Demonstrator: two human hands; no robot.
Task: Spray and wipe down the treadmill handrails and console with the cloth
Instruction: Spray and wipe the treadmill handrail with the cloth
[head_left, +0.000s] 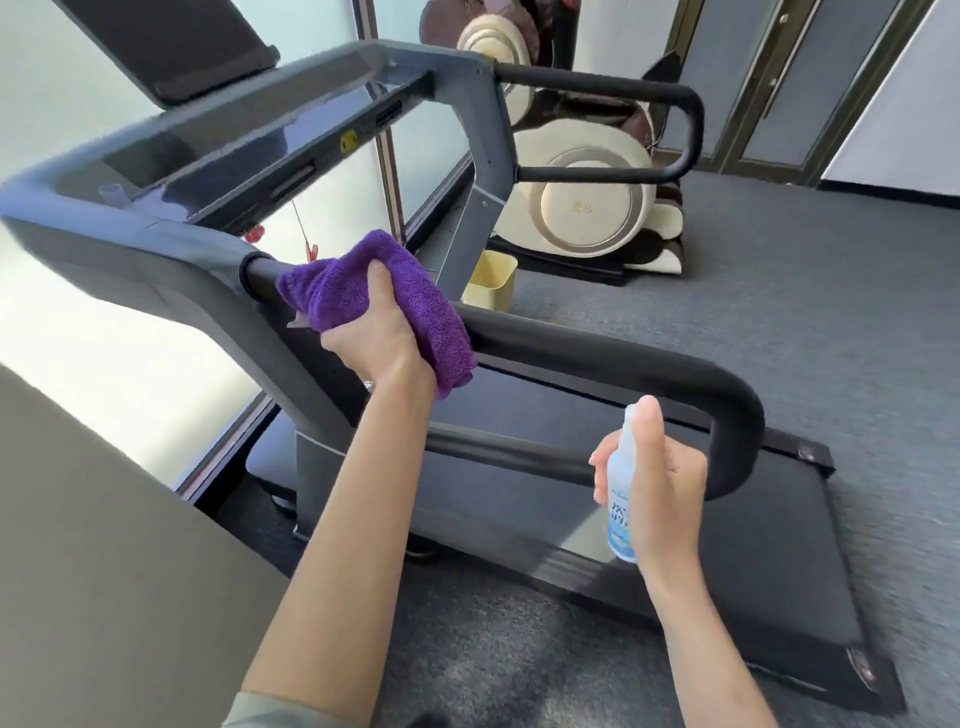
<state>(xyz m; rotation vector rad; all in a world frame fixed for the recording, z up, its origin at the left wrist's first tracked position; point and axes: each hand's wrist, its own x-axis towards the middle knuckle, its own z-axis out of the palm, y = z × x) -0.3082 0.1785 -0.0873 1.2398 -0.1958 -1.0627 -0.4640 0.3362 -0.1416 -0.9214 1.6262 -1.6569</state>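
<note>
My left hand (382, 335) grips a purple cloth (415, 291) wrapped over the near black handrail (597, 353), close to where the rail meets the grey treadmill frame. My right hand (662, 488) holds a small clear spray bottle (621, 499) with a blue label upright, just in front of the handrail's lower bar. The thumb rests on the bottle's top. The dark console (249, 135) stretches across the upper left, with a black screen (171, 47) above it. The far handrail (649, 98) loops at the upper right.
The treadmill belt (753, 571) lies below the rail on grey carpet (831, 338). A cream bin (491, 280) stands past the frame, with a massage chair (587, 192) behind it. Frosted windows fill the left; a grey wall (104, 545) is at lower left.
</note>
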